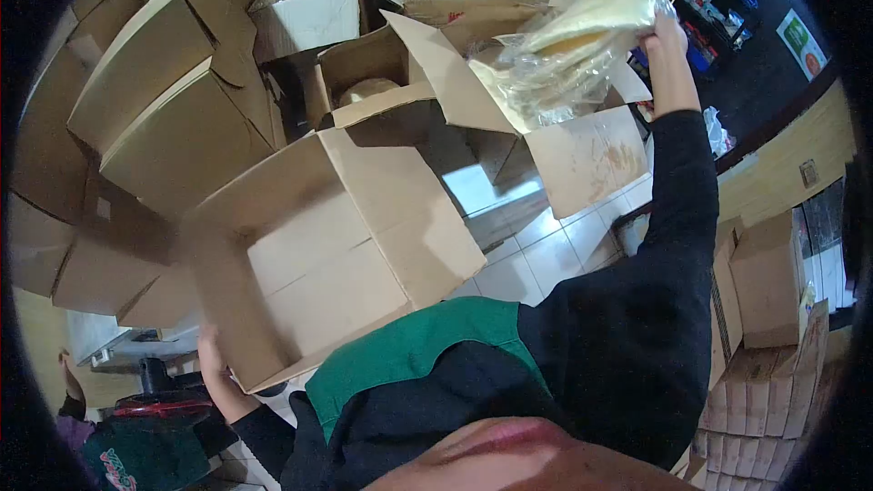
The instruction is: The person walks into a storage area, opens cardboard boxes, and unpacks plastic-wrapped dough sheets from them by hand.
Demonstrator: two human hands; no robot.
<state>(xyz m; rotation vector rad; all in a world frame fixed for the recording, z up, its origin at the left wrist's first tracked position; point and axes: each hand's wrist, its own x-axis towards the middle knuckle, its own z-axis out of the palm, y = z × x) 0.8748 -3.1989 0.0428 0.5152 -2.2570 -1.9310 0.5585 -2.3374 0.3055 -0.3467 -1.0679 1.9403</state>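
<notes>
My left hand [214, 355] grips the lower left side of an open cardboard box [400, 209], its fingers partly hidden by the box wall. The box is tilted towards me, and its bare bottom shows. Stretched out at the upper right, my right hand [668, 39] is closed on the gathered end of a clear plastic bag [582, 36] with pale yellow contents of a kind I cannot make out. The bag hangs over a second open box [587, 159] with raised flaps, and more clear plastic lies against it there.
Tall cardboard cartons [164, 127] crowd the left. Behind stand a smaller box [364, 68] with something round inside and a white-sided box [309, 25]. Stacked cartons [755, 400] fill the lower right. A person in green and black [145, 450] is at lower left. Shelves [705, 5] stand upper right.
</notes>
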